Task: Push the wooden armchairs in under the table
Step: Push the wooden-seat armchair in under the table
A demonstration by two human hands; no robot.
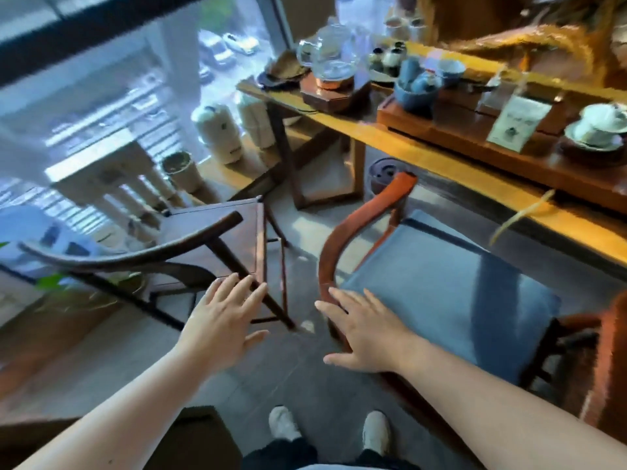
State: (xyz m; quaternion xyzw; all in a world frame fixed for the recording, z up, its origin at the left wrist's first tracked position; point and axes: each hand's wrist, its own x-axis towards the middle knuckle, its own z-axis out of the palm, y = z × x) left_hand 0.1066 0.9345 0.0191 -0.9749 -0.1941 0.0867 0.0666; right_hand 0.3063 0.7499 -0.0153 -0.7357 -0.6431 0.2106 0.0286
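Note:
Two wooden armchairs stand on the floor in front of a long yellow-topped wooden table (pixel 424 154). The dark brown armchair (pixel 217 239) on the left has a curved back rail and a bare wooden seat. The reddish armchair (pixel 359 218) on the right carries a blue cushion (pixel 441 286) and faces the table, its front edge near the tabletop. My left hand (pixel 220 320) hovers open, fingers spread, just over the dark chair's rear leg. My right hand (pixel 366 330) is open too, near the red chair's curved rail at the cushion's near corner. Whether either hand touches wood is unclear.
The tabletop holds a glass teapot (pixel 334 52), cups, bowls and a wooden tea tray (pixel 475 130). White jars (pixel 220 130) stand on the floor by the big window at the left. A green plant (pixel 51 283) sits at the far left. My shoes (pixel 375 432) are on grey tiles.

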